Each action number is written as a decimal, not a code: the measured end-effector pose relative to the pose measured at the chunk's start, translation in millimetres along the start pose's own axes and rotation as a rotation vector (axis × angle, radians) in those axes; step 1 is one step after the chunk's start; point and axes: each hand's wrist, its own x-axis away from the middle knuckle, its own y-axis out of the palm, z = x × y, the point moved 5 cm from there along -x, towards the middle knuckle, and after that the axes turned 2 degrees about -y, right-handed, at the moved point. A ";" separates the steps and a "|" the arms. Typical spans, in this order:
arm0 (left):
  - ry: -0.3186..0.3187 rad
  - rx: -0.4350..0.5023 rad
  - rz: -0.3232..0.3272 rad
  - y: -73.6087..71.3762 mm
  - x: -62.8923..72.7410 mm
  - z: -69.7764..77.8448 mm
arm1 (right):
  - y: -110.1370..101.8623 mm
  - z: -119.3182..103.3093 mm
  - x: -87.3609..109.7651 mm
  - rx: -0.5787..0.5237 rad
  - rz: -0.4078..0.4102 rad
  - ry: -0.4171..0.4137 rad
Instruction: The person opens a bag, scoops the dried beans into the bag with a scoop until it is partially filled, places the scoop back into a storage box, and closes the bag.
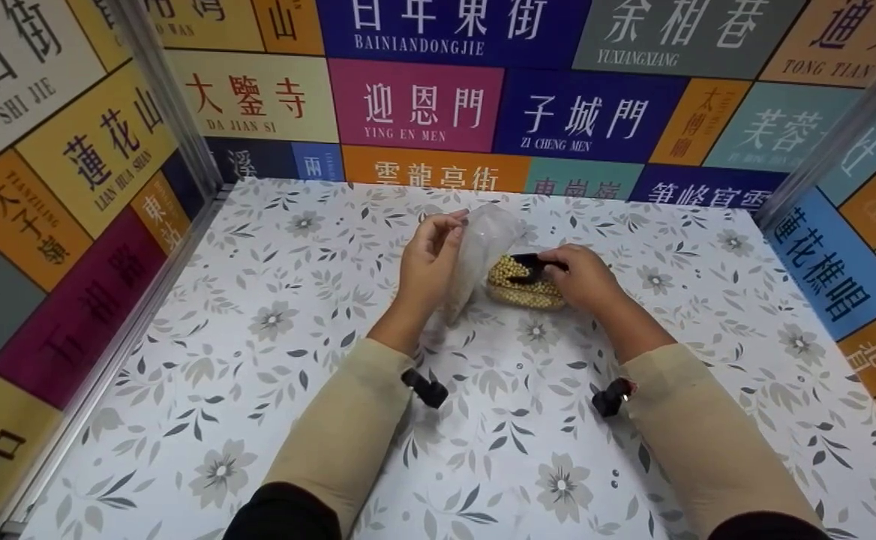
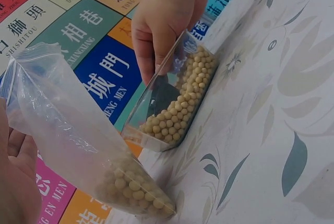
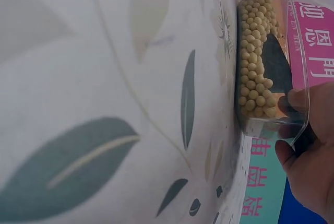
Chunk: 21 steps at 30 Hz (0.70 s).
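My left hand holds a clear zip-top plastic bag near its mouth, fingers curled at the edge. In the left wrist view the bag leans at a slant, with soybeans gathered in its bottom corner. Right beside it stands a clear plastic box of soybeans. My right hand grips the handle of a black scoop, whose blade sits inside the box among the beans. In the right wrist view the scoop is partly behind the box wall.
A white cloth with grey flowers and leaves covers the table. Colourful panels with street names stand behind it and on both sides. Metal posts rise at the back corners.
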 end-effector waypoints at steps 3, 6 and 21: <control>-0.001 0.002 -0.003 0.7 -0.1 0.3 | 0.4 1.2 1.9 -0.037 0.003 0.018; 0.004 0.008 -0.005 0.5 -0.1 0.5 | 1.1 2.2 2.9 -0.077 0.008 0.030; 0.011 0.053 -0.004 0.5 -0.2 1.4 | 0.1 9.4 5.6 -0.219 0.071 -0.010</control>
